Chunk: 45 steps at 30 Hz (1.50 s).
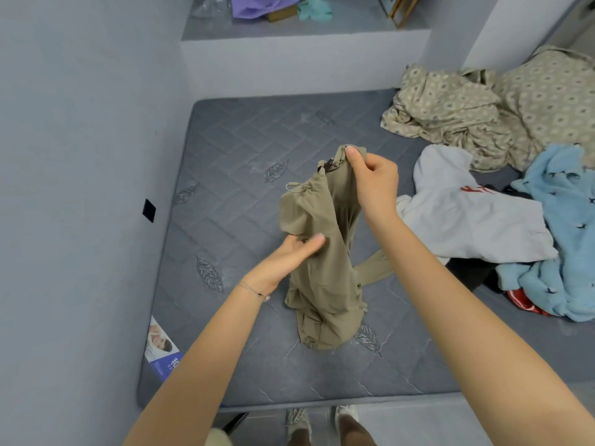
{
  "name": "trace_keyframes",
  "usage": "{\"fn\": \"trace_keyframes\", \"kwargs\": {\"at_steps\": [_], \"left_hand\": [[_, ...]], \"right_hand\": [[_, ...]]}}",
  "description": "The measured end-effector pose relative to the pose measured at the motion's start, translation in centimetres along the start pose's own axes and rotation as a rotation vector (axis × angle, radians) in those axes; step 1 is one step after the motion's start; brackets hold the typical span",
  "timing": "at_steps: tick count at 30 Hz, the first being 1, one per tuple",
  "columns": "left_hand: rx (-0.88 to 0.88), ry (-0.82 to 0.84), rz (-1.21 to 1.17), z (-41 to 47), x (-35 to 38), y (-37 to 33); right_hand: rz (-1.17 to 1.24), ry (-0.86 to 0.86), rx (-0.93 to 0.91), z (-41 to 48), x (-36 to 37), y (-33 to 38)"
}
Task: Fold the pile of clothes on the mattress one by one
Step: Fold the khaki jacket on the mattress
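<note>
An olive-tan garment (322, 272) with a drawcord hangs bunched over the grey quilted mattress (231, 156), its lower end resting on the surface. My right hand (373, 181) pinches its top edge and holds it up. My left hand (289, 255) grips the fabric lower on the left side. The pile of clothes lies to the right: a white top with red print (476, 220), a light blue fleece piece (566, 236), a dark item (473, 272) and something red (524, 302) under them.
A beige patterned blanket (483, 114) is heaped at the mattress's far right corner. A wall runs along the left. A raised ledge (306, 49) behind the mattress carries purple and teal cloth. My feet stand at the mattress's near edge.
</note>
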State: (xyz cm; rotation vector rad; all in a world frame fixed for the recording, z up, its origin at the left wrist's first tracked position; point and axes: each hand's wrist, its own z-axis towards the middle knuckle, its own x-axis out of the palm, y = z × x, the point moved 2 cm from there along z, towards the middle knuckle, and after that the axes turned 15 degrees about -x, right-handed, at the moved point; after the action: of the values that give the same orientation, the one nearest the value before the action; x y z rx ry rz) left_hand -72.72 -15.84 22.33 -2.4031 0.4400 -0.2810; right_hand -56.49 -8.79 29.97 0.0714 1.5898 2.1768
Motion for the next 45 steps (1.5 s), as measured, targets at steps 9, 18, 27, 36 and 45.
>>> {"fn": "trace_keyframes", "kwargs": {"at_steps": [9,18,27,36,45], "left_hand": [[0.248,-0.564,-0.162,2.6,0.2,-0.9],[0.396,-0.467,-0.033,0.0,-3.3,-4.0],[0.558,-0.376,-0.019,-7.4,0.2,-8.3],[0.493,-0.387,-0.231,-14.4,0.9,-7.3],[0.829,-0.674,-0.089,-21.5,4.4,-3.5]], "right_hand": [[0.026,0.001,0.003,-0.8,0.5,-0.2],[-0.160,0.091,-0.029,-2.1,-2.7,-3.0],[0.112,0.357,0.261,-9.3,-3.9,-4.0],[0.164,0.160,-0.057,-8.7,-9.2,5.4],[0.248,0.138,-0.331,-12.1,-15.9,12.6]]}}
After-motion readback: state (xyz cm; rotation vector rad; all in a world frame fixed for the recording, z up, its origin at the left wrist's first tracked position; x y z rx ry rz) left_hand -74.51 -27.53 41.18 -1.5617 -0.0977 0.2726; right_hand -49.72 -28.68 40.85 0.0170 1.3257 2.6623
